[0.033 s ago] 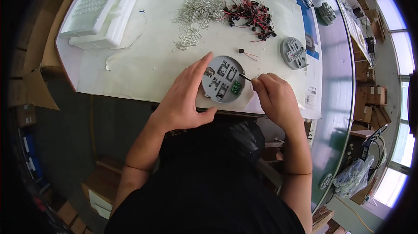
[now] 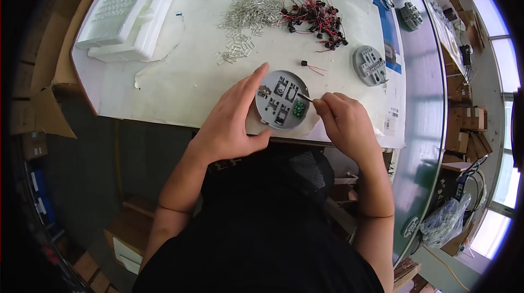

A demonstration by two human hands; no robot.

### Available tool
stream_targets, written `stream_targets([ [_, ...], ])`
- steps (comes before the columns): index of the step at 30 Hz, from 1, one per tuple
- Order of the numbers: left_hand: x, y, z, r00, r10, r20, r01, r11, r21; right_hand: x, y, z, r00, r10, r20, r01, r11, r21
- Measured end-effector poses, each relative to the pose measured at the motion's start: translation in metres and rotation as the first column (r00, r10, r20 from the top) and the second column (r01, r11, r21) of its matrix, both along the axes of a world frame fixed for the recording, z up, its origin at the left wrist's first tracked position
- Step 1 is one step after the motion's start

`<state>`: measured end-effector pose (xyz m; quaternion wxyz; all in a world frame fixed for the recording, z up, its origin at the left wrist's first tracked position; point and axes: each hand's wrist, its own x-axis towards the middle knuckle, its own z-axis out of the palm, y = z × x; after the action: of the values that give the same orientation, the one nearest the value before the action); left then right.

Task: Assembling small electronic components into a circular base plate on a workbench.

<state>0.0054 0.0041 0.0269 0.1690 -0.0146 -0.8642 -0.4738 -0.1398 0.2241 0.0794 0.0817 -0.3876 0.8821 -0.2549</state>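
A round grey tray (image 2: 268, 109) with shaped recesses is near the table's front edge. Small black and metal parts show in several recesses, and a green piece (image 2: 299, 109), perhaps a small circuit board, is at its right side. My left hand (image 2: 232, 115) curves around the tray's left side, fingers along the far-left rim and thumb by the near rim, gripping it. In my right hand (image 2: 342, 118), thumb and fingers pinch a slim dark tool (image 2: 305, 97), its tip over the tray's right part just above the green piece.
Beyond the tray lie a heap of bent metal wire pieces (image 2: 252, 12), a pile of black parts with red leads (image 2: 322, 20) and one such part alone (image 2: 304, 63). A second round grey tray (image 2: 370, 66) is at right, white foam trays (image 2: 134, 34) at far left.
The slim tool's tip has shifted slightly left over the tray. Both hands keep nearly the same place.
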Motion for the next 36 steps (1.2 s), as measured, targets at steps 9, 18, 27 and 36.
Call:
stream_targets([
  [9,-0.014,0.002,-0.004,0.986,0.037,0.162,-0.037,0.999,-0.004,0.004,-0.024,0.011,0.994,0.106,0.017,-0.106,0.949,0.296],
  [18,-0.015,0.002,-0.006,0.995,0.047,0.092,-0.047,0.999,-0.005,-0.001,-0.029,0.004,0.985,0.14,0.103,-0.162,0.953,0.257],
  [27,-0.014,0.001,-0.009,0.996,0.04,0.082,-0.038,0.999,-0.028,-0.007,-0.027,-0.002,0.97,0.14,0.201,-0.185,0.957,0.224],
  [36,-0.015,-0.001,-0.011,0.995,0.035,0.097,-0.034,0.999,-0.017,-0.009,-0.032,0.0,0.962,0.216,0.17,-0.247,0.95,0.193],
])
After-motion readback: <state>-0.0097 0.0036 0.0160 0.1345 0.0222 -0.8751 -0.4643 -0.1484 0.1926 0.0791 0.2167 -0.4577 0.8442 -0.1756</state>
